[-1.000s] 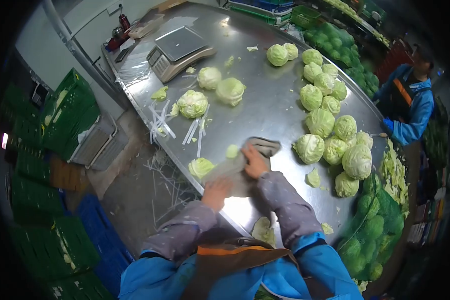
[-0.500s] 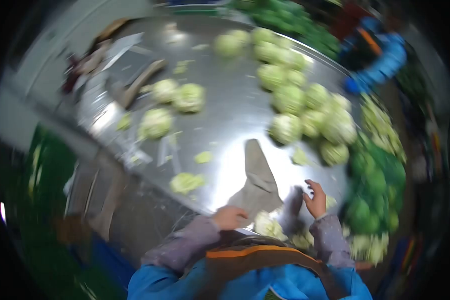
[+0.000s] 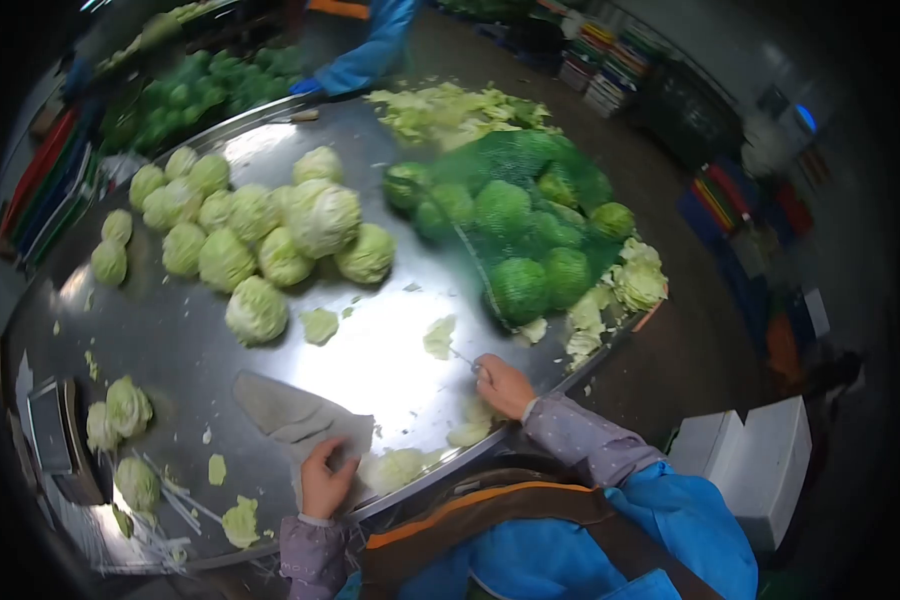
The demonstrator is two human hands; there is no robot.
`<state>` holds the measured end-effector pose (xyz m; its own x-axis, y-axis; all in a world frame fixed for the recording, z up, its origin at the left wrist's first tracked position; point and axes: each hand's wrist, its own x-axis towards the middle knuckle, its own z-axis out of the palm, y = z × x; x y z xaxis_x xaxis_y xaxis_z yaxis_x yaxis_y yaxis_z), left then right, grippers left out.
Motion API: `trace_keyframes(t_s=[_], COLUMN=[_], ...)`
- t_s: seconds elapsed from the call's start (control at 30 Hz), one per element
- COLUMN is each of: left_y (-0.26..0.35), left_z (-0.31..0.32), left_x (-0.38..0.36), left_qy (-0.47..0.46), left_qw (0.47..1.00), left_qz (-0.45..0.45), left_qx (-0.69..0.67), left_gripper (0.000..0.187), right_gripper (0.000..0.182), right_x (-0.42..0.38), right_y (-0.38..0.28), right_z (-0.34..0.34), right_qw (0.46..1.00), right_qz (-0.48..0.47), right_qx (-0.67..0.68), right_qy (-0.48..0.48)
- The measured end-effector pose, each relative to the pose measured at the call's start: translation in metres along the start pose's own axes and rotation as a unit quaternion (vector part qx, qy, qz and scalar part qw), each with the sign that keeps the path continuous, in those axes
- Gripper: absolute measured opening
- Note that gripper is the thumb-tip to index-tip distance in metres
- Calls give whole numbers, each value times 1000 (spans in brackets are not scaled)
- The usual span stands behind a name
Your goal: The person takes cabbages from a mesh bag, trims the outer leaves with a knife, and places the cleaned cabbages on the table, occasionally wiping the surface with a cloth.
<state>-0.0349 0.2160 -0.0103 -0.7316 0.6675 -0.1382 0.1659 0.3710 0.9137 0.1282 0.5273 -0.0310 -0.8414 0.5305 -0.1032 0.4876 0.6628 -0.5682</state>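
My left hand [image 3: 327, 478] rests at the lower edge of a grey-beige cloth [image 3: 295, 412] on the steel table, with its fingers curled; whether it pinches the fabric is unclear. My right hand [image 3: 503, 386] is closed round something thin, perhaps a small knife, whose narrow end points toward a loose cabbage leaf [image 3: 439, 337]. Trimmed leaves [image 3: 398, 468] lie between my hands at the table's near edge. Beyond the cloth sits a pile of pale cabbages [image 3: 255, 310]. A green net bag [image 3: 510, 210] of cabbages is above my right hand.
The steel table [image 3: 185, 375] holds more cabbages [image 3: 128, 406] beside a framed device [image 3: 58, 430] at left. Leaf heaps [image 3: 460, 112] lie at the far edge, near a co-worker's blue sleeve [image 3: 365, 62]. A white box [image 3: 760, 470] stands at right.
The view has swung to the right, bringing in the net bag and white box. My right hand has gone from open fingers to a closed grip; my left hand stays by the cloth.
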Motion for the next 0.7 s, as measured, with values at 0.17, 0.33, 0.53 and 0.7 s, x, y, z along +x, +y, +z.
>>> trace_keyframes(t_s=[0.17, 0.33, 0.53, 0.7], left_y=[56, 137, 104, 112], left_z=[71, 192, 300, 257], left_x=[69, 207, 332, 286], left_qy=[-27, 14, 219, 263], left_qw=[992, 960, 957, 958], left_qz=[-35, -168, -159, -111], left_qx=[-122, -223, -109, -6], left_gripper=[36, 81, 83, 31], right_gripper=[27, 21, 15, 17], right_x=[-18, 26, 88, 93], right_y=[62, 185, 267, 305], right_z=[-94, -214, -246, -161], right_qw=[960, 871, 627, 552], right_qz=[86, 133, -9, 192], right_qx=[235, 360, 757, 789], right_qy=[128, 307, 185, 189])
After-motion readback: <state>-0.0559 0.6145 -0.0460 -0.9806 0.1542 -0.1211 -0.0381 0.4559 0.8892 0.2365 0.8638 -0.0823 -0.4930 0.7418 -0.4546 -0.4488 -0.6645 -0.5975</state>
